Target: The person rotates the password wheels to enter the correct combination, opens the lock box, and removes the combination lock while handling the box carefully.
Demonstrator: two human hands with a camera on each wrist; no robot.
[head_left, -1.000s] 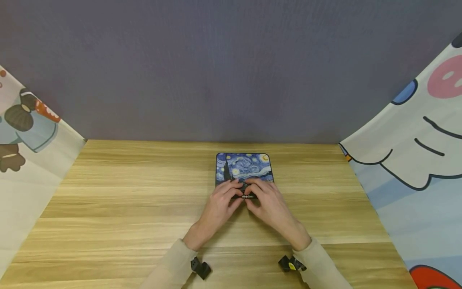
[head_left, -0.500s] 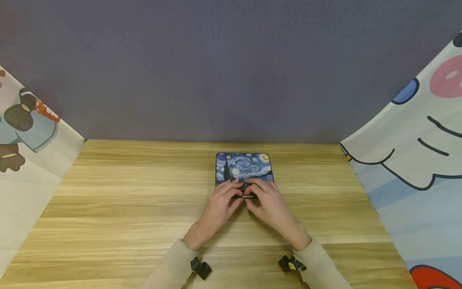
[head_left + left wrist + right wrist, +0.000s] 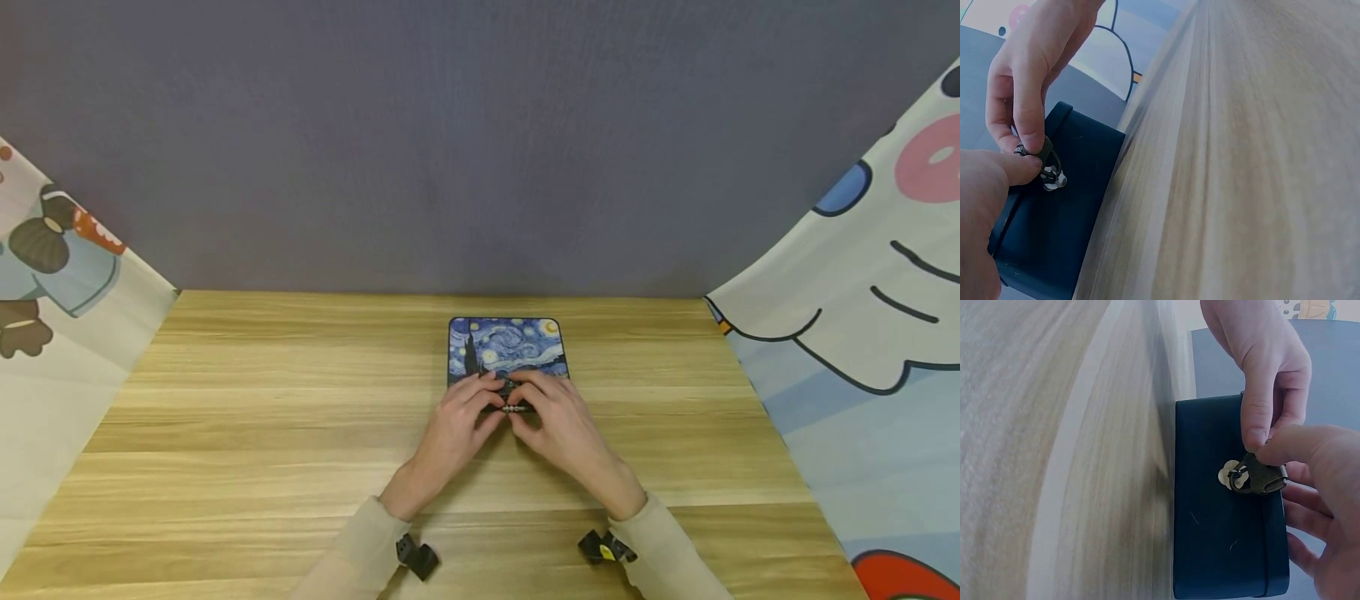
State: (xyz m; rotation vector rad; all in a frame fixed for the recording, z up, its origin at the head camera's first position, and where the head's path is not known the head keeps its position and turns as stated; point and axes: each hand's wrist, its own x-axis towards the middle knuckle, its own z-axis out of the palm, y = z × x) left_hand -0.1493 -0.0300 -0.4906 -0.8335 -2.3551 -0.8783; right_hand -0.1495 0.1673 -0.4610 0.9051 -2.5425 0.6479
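Observation:
A box (image 3: 506, 343) with a Starry Night picture on its lid sits on the table. Its dark teal front (image 3: 1213, 531) carries a pale, flower-shaped metal plate (image 3: 1225, 472). A bronze clasp (image 3: 1266, 479) with a curved loop lies over that plate at the lid's seam. My left hand (image 3: 463, 414) pinches the clasp from the left, thumb below and fingers on the lid. From the other side my right hand (image 3: 558, 417) pinches it too, thumb and fingertips close to the left ones. The fingers partly cover the clasp.
The wood-grain table (image 3: 262, 433) reaches to a grey backdrop (image 3: 450, 150) behind the box. Cartoon-printed curtains hang at the left (image 3: 82, 350) and right (image 3: 847, 433). A small black camera (image 3: 417, 557) is strapped at the left wrist, another camera (image 3: 600, 547) at the right.

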